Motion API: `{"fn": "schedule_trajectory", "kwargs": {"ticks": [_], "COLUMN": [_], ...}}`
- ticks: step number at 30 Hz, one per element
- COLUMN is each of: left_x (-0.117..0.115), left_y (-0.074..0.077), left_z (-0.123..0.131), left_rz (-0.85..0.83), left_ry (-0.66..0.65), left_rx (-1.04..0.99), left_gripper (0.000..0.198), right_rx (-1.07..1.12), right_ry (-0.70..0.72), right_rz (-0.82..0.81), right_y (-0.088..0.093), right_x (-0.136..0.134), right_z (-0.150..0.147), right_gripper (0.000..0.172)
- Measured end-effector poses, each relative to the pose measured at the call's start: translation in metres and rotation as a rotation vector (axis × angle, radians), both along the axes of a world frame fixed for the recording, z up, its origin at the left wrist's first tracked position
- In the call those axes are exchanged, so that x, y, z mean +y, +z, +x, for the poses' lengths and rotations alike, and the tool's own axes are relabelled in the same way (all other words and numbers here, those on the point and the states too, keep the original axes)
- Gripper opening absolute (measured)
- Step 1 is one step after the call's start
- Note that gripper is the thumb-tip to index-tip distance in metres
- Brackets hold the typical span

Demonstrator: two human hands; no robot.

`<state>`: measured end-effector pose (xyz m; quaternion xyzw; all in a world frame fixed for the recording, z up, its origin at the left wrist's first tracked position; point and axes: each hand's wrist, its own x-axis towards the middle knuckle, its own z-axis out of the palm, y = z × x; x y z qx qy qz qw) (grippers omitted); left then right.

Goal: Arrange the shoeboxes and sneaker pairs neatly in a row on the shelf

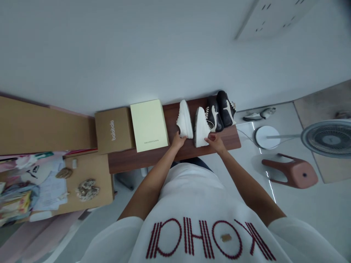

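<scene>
Left hand (pixel 178 141): fingers (pixel 175 138) curled against the near end of the left white sneaker (pixel 185 119); contact is visible, but firmness of grip cannot be determined.

Right hand (pixel 215 143): fingers slightly bent, touching or just beside the near edge of the right white sneaker (pixel 201 128); whether it grips cannot be determined.

White pair: lying side by side on the wooden bench (pixel 131 162), between the hands, positioned where both hands can reach them.

Black-and-white sneakers (pixel 218 111): side by side at the bench's far right end, just beyond the white pair, apparently grouped as a pair.

Boxes: a pale green box (pixel 149 126) lies next to a cardboard box (pixel 113 130) left of the white pair, their flat faces up, apparently set out of the hands' way.
</scene>
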<state>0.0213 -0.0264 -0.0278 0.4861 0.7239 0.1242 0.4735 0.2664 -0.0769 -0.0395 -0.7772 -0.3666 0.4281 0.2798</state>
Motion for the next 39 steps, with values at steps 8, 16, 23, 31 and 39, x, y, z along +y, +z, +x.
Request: {"fn": "schedule_trajectory", "kwargs": {"ticks": [8, 16, 23, 31, 39], "left_x": [0.002, 0.004, 0.008, -0.003, 0.002], "left_y": [-0.012, 0.000, 0.028, 0.052, 0.055], "left_z": [0.000, -0.008, -0.017, -0.016, -0.011], "left_rz": [-0.043, 0.044, 0.181, 0.343, 0.225], "left_ry": [-0.001, 0.013, -0.142, -0.371, -0.457], "left_rx": [-0.095, -0.110, 0.053, 0.307, 0.467], "left_gripper": [0.053, 0.037, 0.037, 0.027, 0.024], "right_rx": [0.017, 0.002, -0.111, -0.457, -0.715], "right_ry": [0.314, 0.443, 0.507, 0.700, 0.948], "right_rz": [-0.171, -0.079, 0.060, 0.116, 0.090], "right_y": [-0.013, -0.004, 0.017, 0.045, 0.071], "right_x": [-0.007, 0.000, 0.005, 0.014, 0.049], "right_z": [-0.003, -0.009, -0.019, -0.031, -0.055], "right_gripper": [0.041, 0.035, 0.039, 0.030, 0.031]}}
